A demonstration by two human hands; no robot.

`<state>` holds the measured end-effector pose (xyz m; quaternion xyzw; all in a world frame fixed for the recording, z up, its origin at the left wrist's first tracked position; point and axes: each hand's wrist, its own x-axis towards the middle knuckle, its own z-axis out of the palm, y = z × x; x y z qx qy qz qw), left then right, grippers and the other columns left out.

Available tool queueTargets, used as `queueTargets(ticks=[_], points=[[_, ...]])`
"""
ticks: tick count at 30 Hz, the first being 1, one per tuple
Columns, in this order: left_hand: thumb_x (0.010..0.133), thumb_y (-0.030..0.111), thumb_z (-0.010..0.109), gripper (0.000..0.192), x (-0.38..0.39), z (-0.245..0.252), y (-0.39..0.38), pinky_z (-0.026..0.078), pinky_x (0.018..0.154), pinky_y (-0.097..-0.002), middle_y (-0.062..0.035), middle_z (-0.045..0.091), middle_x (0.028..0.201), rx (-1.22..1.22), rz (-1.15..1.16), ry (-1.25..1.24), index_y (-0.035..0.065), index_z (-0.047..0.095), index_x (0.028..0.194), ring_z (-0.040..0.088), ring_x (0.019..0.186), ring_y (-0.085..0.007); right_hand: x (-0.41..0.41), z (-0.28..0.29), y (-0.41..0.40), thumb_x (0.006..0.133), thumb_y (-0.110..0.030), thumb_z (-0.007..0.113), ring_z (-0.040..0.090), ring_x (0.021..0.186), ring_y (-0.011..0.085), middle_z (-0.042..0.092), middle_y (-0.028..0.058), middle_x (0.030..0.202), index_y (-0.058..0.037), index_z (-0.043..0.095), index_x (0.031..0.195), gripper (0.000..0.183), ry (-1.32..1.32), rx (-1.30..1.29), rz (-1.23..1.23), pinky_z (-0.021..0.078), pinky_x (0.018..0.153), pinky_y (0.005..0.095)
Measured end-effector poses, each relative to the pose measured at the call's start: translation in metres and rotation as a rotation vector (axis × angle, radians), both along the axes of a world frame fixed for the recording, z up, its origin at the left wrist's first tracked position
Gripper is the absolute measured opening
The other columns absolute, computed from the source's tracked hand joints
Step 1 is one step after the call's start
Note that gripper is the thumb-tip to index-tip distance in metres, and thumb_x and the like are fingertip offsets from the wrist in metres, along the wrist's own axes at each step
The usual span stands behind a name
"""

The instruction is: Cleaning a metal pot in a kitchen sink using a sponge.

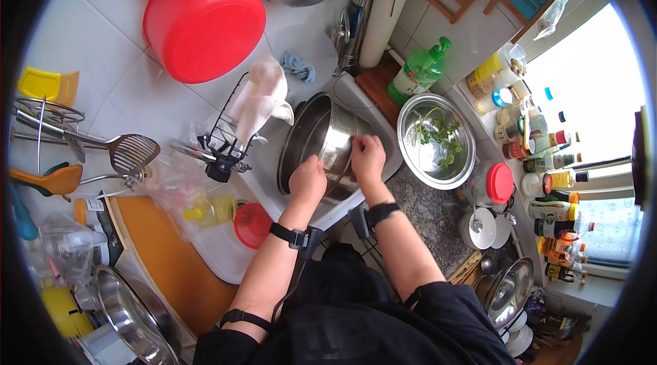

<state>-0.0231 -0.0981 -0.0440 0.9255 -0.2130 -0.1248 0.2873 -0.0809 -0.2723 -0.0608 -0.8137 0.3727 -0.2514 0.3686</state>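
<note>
A stainless steel pot [341, 134] sits tilted in the light-coloured sink [395, 145] in front of me. Its shiny wall faces my hands, and a dark round part shows on its left. My left hand [308, 178] is curled at the near side of the pot, with the thumb side on the metal. On the right of the same wall, my right hand [368, 157] has thumb and fingers drawn together against the pot. Some fingertips of both hands are hidden. A strap with a small device circles each wrist.
Right of the sink stands a steel bowl [436, 142] with green leafy herbs [442, 134]. Behind it is a green pump bottle [419, 71]. A wire rack [226, 124] with a pale cloth [264, 93] juts over the sink's left side. A red dipper [205, 26] hangs above.
</note>
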Motion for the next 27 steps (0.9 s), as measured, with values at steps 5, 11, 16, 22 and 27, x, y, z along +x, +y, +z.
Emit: queueTargets(ticks=[5,11,16,22,27], points=[[0.111,0.028,0.065,0.028,0.001,0.001,0.004,0.053,0.078,-0.0641,-0.0252,0.073,0.091,-0.006,0.004,0.031,0.0039,0.061,0.097,0.070,0.092,-0.0529,-0.041,-0.003,0.039,0.100,-0.010,0.069,0.070,0.097,0.0455,0.073,0.0215,0.099,-0.0018,0.076,0.094,0.013,-0.034,-0.156,0.149,0.0567,0.087,0.0562],[0.110,0.025,0.065,0.024,-0.003,-0.006,-0.007,0.056,0.078,-0.0620,-0.0225,0.076,0.090,-0.014,-0.069,-0.015,0.0042,0.065,0.098,0.073,0.091,-0.0500,-0.046,-0.025,0.024,0.095,-0.004,0.081,0.076,0.087,0.0351,0.075,0.0165,0.098,0.0000,0.077,0.100,0.007,-0.053,-0.112,0.060,0.0609,0.081,0.0442],[0.110,0.027,0.066,0.027,-0.007,-0.007,-0.011,0.055,0.079,-0.0627,-0.0229,0.075,0.093,0.020,-0.091,0.005,0.0040,0.062,0.097,0.072,0.092,-0.0501,-0.041,-0.041,0.013,0.091,-0.008,0.082,0.078,0.084,0.0320,0.078,0.0164,0.089,0.0002,0.075,0.096,0.012,0.056,0.079,-0.081,0.0614,0.080,0.0416],[0.108,0.025,0.068,0.025,-0.007,-0.010,-0.011,0.056,0.079,-0.0619,-0.0225,0.076,0.091,0.032,-0.100,-0.014,0.0041,0.065,0.096,0.073,0.090,-0.0494,-0.016,-0.016,-0.029,0.095,-0.012,0.072,0.077,0.096,0.0471,0.079,0.0257,0.096,-0.0021,0.075,0.096,0.011,0.152,0.303,-0.110,0.0608,0.087,0.0510],[0.108,0.027,0.069,0.027,-0.004,-0.010,-0.007,0.056,0.079,-0.0619,-0.0232,0.074,0.089,0.012,-0.083,-0.009,0.0036,0.064,0.095,0.072,0.091,-0.0502,-0.046,-0.022,0.027,0.091,-0.012,0.073,0.076,0.097,0.0471,0.077,0.0253,0.096,-0.0020,0.075,0.094,0.010,0.133,0.237,-0.086,0.0603,0.089,0.0521]])
